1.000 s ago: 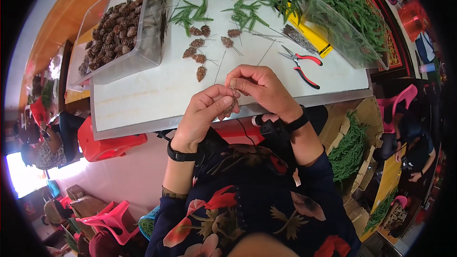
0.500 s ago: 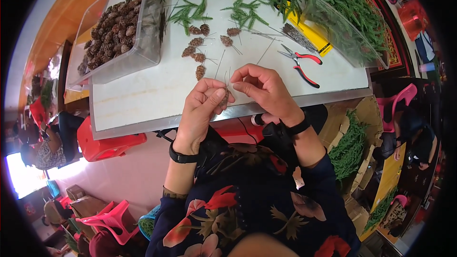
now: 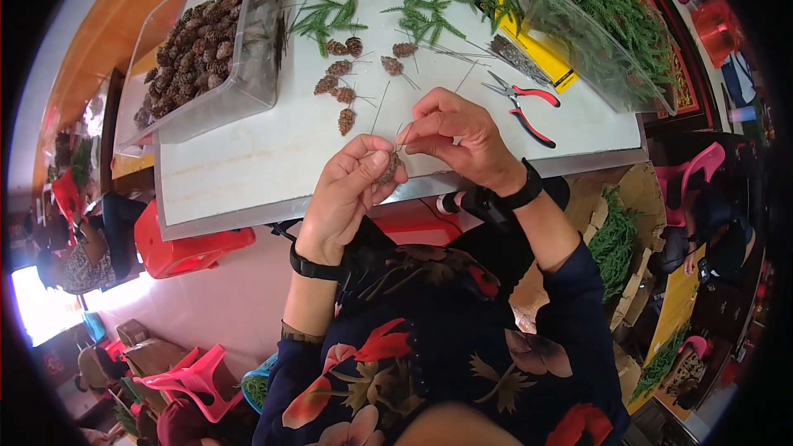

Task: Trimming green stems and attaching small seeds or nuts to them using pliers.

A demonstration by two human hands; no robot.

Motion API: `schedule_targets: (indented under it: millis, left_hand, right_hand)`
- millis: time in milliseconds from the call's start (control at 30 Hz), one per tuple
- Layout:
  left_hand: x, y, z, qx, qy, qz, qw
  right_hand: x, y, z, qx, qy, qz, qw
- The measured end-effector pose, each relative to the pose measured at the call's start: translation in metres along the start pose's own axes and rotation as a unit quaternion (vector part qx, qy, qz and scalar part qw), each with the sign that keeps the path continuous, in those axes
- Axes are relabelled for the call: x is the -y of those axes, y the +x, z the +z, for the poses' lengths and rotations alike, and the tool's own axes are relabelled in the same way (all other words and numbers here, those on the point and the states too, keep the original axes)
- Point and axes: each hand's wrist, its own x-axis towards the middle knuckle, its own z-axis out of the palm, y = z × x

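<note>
Pine cone [image 3: 389, 170], small and brown, in the left hand [image 3: 349, 180], just above the near edge of the desk [image 3: 223, 177]. Left thumb and fingers closed around it in a pinch; part of the cone is hidden by them. Right hand [image 3: 456, 142]: thumb and forefinger brought together at the thin wire [image 3: 398, 142] rising from the cone's upper end, apparently gripping it; exact contact too small to tell. Step in hand, judged from this pose: fixing the wire to the cone, likely by bending or twisting. Whether the wire is secure cannot be told. Next move appears to call for a steady left hold while the right fingers draw the wire snug, without crushing the cone's scales. For comparison, several wired cones [image 3: 345, 121] lie beyond the hands, thin tails projecting. Red-handled pliers [image 3: 522, 107] lie to the right, untouched.
</note>
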Motion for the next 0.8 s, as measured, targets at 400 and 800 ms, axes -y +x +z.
schedule_targets:
  millis: [400, 800]
  left_hand:
    - [0.003, -0.003, -0.001, -0.022, 0.044, 0.015, 0.999]
    - [0.024, -0.005, 0.022, -0.148, 0.463, 0.261, 0.834]
  right_hand:
    - [0.017, 0.016, -0.009, 0.106, -0.119, -0.043, 0.986]
    - [0.031, 0.003, 0.004, 0.118, -0.296, 0.084, 0.944]
